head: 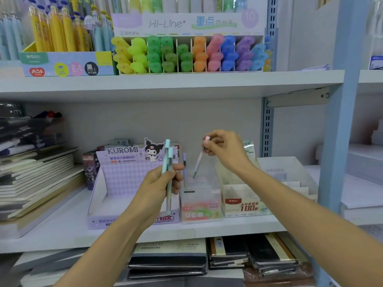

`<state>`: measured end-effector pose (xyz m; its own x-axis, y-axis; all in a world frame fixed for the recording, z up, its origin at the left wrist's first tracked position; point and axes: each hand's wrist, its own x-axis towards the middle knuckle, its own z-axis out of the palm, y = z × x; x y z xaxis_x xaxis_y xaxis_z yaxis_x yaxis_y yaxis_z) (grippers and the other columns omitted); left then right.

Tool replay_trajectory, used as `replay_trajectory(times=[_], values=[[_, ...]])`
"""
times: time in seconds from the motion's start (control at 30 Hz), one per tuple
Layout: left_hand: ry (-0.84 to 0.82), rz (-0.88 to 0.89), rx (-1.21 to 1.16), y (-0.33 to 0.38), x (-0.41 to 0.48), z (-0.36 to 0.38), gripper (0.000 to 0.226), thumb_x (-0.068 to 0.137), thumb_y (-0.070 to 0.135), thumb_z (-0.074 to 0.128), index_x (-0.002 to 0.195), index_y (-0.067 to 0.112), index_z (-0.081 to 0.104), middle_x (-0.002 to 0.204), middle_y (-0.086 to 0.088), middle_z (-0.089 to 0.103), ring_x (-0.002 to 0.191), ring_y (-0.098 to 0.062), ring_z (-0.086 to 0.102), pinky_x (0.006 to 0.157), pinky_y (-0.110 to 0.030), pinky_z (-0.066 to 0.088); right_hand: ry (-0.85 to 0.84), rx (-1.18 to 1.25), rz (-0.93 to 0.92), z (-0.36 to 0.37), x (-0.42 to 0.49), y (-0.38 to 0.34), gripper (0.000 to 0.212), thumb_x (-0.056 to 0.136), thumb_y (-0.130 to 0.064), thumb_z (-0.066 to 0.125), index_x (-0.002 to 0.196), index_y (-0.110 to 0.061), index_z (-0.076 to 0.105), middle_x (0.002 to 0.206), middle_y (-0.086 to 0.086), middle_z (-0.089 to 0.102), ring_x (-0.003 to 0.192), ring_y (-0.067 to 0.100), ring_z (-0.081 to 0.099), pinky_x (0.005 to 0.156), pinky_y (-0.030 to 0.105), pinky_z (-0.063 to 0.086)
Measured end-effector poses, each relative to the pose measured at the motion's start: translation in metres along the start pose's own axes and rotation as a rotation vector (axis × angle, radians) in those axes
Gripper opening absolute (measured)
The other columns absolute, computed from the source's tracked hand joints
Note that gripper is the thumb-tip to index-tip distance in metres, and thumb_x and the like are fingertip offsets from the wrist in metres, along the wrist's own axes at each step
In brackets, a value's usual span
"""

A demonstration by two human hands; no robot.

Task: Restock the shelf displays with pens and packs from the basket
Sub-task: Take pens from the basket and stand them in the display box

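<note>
Placement: right hand [224, 151] pinched pink pen [199, 160] over clear box [200, 206]; left hand [159, 187], 9 o'clock, gripped teal pens [168, 162]; careful lowering seemed next.

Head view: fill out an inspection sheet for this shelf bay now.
Surface: white middle shelf, display boxes in a row.
Job's things: two teal pens held upright; pink-capped pen tip-down over the clear Fruit Soda box; purple pen standing there; basket not in view.
Clutter: Kuromi display box, visible part of tray bare; stacked notebooks at left.
Grippers: left hand grips the teal pens; right hand pinches the pink-capped pen.
Cables: nothing seen.
Surroundings: Hi-Line highlighter display above; dark notebooks below.
</note>
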<state>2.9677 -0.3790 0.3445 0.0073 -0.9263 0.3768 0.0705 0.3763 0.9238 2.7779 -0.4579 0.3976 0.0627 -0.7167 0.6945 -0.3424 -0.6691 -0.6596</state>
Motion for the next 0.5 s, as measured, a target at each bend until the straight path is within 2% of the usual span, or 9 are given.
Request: replay_trajectory(times=[0.07, 0.13, 0.2, 0.27, 0.4, 0.5], values=[[-0.025, 0.033, 0.011, -0.002, -0.002, -0.005, 0.028, 0.104, 0.020, 0.042, 0.106, 0.013, 0.069, 0.073, -0.005, 0.065, 0.070, -0.018, 0.063, 0.069, -0.028, 0.057, -0.021, -0.073, -0.014, 0.012, 0.002, 0.007, 0.013, 0.090, -0.009, 0.065, 0.101, -0.001, 0.069, 0.082, 0.014, 0.072, 0.074, 0.023, 0.071, 0.076, 0.037, 0.060], [-0.039, 0.045, 0.050, -0.004, -0.003, -0.009, 0.026, 0.103, 0.027, 0.043, 0.105, 0.020, 0.068, 0.071, -0.006, 0.064, 0.065, -0.019, 0.064, 0.065, -0.029, 0.057, -0.048, -0.146, -0.032, 0.021, 0.004, 0.012, 0.014, 0.091, -0.010, 0.065, 0.100, -0.001, 0.069, 0.081, 0.013, 0.073, 0.073, 0.022, 0.071, 0.078, 0.040, 0.059], [-0.046, 0.031, 0.062, -0.005, -0.002, -0.012, 0.025, 0.102, 0.032, 0.043, 0.104, 0.025, 0.068, 0.066, -0.002, 0.057, 0.050, -0.015, 0.051, 0.050, -0.025, 0.048, -0.083, -0.185, -0.039, 0.028, 0.006, 0.014, 0.013, 0.091, -0.010, 0.065, 0.098, 0.000, 0.069, 0.079, 0.013, 0.073, 0.073, 0.022, 0.071, 0.078, 0.042, 0.058], [-0.069, 0.016, 0.035, -0.006, -0.001, -0.016, 0.026, 0.101, 0.035, 0.045, 0.108, 0.026, 0.068, 0.063, 0.002, 0.049, 0.044, -0.011, 0.035, 0.042, -0.021, 0.035, -0.114, -0.207, -0.036, 0.031, 0.009, 0.015, 0.013, 0.091, -0.010, 0.064, 0.098, 0.001, 0.069, 0.079, 0.014, 0.073, 0.073, 0.024, 0.071, 0.078, 0.043, 0.058], [-0.073, 0.017, 0.013, -0.010, 0.001, -0.021, 0.029, 0.100, 0.034, 0.045, 0.112, 0.020, 0.068, 0.063, 0.003, 0.047, 0.045, -0.009, 0.032, 0.042, -0.019, 0.031, -0.146, -0.212, -0.018, 0.028, 0.018, 0.017, 0.012, 0.092, -0.008, 0.063, 0.095, 0.003, 0.068, 0.077, 0.016, 0.072, 0.071, 0.024, 0.072, 0.075, 0.040, 0.060], [-0.071, 0.000, 0.000, -0.015, 0.004, -0.022, 0.028, 0.104, 0.022, 0.042, 0.115, 0.012, 0.066, 0.066, 0.002, 0.050, 0.050, -0.010, 0.038, 0.047, -0.020, 0.035, -0.195, -0.230, -0.018, 0.027, 0.019, 0.018, 0.011, 0.091, -0.007, 0.063, 0.098, 0.001, 0.067, 0.076, 0.014, 0.072, 0.070, 0.022, 0.071, 0.074, 0.039, 0.060]])
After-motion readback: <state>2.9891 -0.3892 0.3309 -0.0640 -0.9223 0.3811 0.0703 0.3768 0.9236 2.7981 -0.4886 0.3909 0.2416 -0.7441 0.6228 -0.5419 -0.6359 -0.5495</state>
